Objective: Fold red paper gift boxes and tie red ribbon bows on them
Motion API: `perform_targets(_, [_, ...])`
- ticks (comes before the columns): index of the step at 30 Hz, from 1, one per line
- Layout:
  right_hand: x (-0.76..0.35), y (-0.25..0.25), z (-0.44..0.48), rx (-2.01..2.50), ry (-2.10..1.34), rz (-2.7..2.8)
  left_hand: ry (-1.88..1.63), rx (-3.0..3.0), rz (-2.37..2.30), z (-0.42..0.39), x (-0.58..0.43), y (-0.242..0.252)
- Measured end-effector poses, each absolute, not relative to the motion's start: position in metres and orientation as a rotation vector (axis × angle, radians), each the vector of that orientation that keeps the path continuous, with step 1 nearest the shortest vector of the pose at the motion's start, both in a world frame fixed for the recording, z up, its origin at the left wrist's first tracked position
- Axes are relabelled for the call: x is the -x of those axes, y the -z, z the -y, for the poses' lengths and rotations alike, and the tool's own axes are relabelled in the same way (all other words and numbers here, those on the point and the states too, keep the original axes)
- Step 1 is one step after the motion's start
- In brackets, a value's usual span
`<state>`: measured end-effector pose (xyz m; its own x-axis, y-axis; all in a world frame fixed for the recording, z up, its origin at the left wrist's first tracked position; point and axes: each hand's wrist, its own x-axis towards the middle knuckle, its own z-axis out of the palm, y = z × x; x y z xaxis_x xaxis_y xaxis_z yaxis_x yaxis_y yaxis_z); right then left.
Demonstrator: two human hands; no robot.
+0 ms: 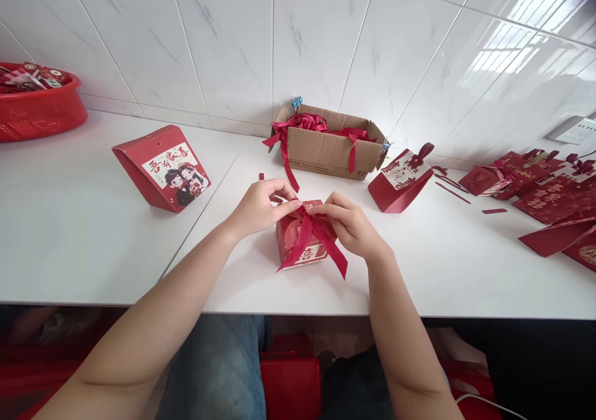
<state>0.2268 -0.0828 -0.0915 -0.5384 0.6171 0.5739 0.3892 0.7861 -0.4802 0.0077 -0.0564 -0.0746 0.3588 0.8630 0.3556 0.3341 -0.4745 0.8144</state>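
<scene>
A small red gift box [285, 239] stands on the white table in front of me. A red ribbon [305, 237] is tied in a bow on its top, and two tails hang over the box's front. My left hand [263, 208] pinches the ribbon at the bow's left side between thumb and fingers. From the other side my right hand [347, 221] has its fingers closed on the bow's right part. The hands partly cover the loops and the box's top edges.
Behind the box stands an open cardboard box [326, 153] of red ribbons. A red carton with a cartoon couple [167, 169] stands left, another red carton [400, 181] right. Several red gift boxes [549, 190] lie far right. A red basket [41, 110] is far left.
</scene>
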Motion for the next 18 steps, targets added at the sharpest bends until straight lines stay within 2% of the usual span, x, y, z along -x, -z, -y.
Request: perform_targets(18, [-0.2247,0.0957,0.0796,0.735,-0.223,2.203,-1.080,-1.964,-1.025,0.0565,-0.0094,0.0756])
